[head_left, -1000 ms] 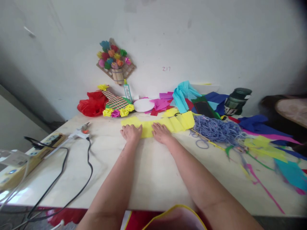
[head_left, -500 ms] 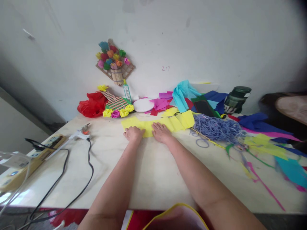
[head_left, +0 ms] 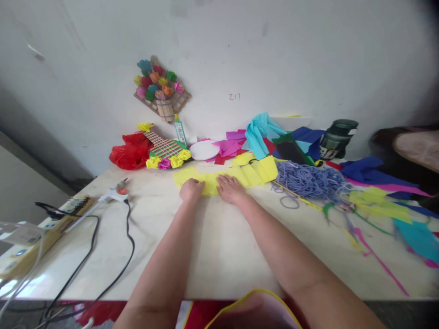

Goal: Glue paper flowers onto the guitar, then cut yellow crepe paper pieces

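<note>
A long strip of yellow paper (head_left: 247, 173), creased into folds, lies across the far middle of the pale table (head_left: 212, 246). My left hand (head_left: 192, 190) rests on the strip's left part with its fingers curled under, pinching the paper's near edge. My right hand (head_left: 232, 188) lies flat on the strip just to the right, fingers stretched out and pressing it down. The two hands sit close together, a small gap between them.
A glue gun (head_left: 115, 192) with black cord and a power strip (head_left: 51, 219) lie at left. Purple yarn (head_left: 308, 180), coloured paper scraps (head_left: 380, 205), a dark jar (head_left: 338, 139), a white plate (head_left: 205, 150), a red bag (head_left: 132, 150) and paper-flower crafts (head_left: 164, 153) crowd the back and right.
My left hand has slid a little to the right along the yellow strip and its fingers have curled in. My right hand has stayed flat in place.
</note>
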Action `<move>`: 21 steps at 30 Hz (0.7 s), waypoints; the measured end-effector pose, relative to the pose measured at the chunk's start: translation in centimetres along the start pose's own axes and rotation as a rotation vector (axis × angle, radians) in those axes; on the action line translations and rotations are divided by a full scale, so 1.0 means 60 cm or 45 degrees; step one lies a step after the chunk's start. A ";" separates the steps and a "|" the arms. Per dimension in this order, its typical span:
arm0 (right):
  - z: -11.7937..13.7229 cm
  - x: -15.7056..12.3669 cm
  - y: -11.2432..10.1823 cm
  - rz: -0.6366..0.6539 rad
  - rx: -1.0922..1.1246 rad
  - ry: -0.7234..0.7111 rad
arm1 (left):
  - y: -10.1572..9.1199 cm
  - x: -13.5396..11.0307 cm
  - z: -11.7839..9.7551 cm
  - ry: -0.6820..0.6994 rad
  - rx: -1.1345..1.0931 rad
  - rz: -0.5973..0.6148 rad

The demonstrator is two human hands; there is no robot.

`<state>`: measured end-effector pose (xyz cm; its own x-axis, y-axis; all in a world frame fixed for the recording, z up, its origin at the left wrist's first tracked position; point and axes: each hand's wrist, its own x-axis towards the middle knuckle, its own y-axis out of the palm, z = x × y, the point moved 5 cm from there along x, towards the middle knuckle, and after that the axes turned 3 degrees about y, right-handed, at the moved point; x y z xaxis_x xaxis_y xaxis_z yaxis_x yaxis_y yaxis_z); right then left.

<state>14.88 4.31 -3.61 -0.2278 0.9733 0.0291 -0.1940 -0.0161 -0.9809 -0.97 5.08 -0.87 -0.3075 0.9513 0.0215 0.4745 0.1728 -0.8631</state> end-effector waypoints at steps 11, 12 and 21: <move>-0.002 -0.001 0.003 0.012 0.011 0.004 | 0.002 0.008 0.002 0.054 -0.009 0.100; -0.002 -0.001 0.003 0.013 0.011 0.002 | 0.003 0.009 0.003 0.060 -0.001 0.103; -0.002 0.000 0.004 0.006 0.025 -0.010 | 0.000 0.004 -0.003 0.089 0.062 0.129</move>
<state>14.96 4.32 -3.88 -0.2360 0.9714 0.0262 -0.2115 -0.0250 -0.9771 -0.89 5.33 -0.75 -0.2009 0.9790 -0.0333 0.4593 0.0642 -0.8860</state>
